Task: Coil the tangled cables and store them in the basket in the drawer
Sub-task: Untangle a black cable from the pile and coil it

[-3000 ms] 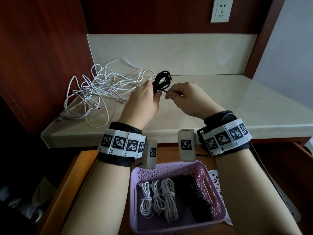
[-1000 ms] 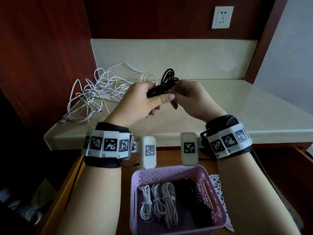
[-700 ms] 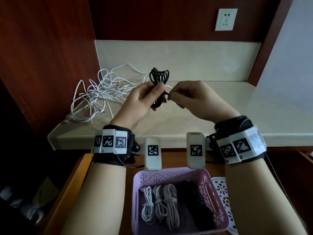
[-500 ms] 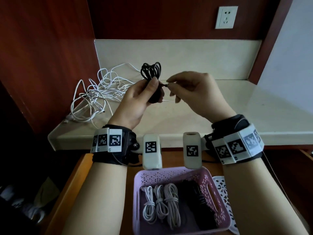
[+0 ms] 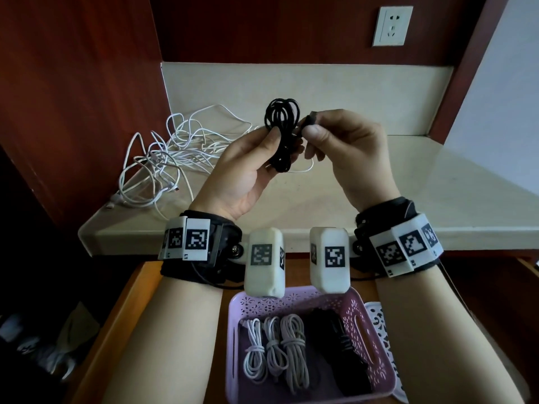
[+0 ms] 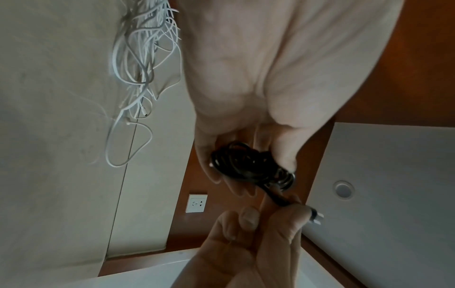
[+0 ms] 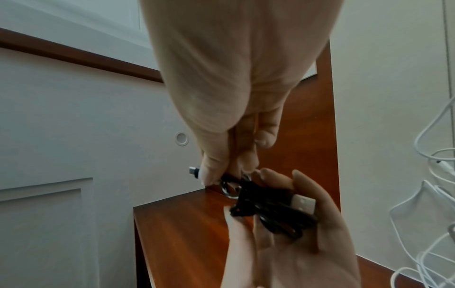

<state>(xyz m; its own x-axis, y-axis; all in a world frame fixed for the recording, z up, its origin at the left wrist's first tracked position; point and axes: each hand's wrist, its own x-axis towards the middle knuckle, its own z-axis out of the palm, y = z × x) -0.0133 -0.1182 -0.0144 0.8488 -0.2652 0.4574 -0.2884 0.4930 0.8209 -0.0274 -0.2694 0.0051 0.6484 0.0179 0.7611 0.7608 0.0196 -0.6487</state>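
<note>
We stand at a pale stone counter (image 5: 437, 182) set in a recess of dark red-brown wood panelling (image 5: 73, 83), with a low stone backsplash (image 5: 291, 91) behind it and a white wall socket (image 5: 392, 25) above. A grey-white wall closes the right side. Below the counter edge a wooden drawer (image 5: 122, 310) is pulled out toward us.

On the counter's left part lies a loose tangle of white cables (image 5: 163, 158), its loops reaching to the counter's front edge. In the drawer sits a lilac plastic basket (image 5: 376, 339) with a perforated wall and a slot handle; inside it we see three tied white coils (image 5: 274, 348) side by side and a black bundle (image 5: 335, 345) to their right. A white patterned piece (image 5: 379, 325) shows just beside the basket's right wall.

Both our wrists carry black bands with white marker blocks. Our left hand (image 5: 248, 167), raised above the counter, grasps a coiled black cable (image 5: 281, 132): thumb on one side, fingers curled behind, the loops standing up above the thumb. In the right wrist view a flat white plug (image 7: 302, 202) rests against the left fingers. Our right hand (image 5: 350, 150) pinches the cable's free end between thumb and forefinger, just beside the coil, and a small metal-tipped connector (image 6: 316, 216) pokes out past the fingertips.
</note>
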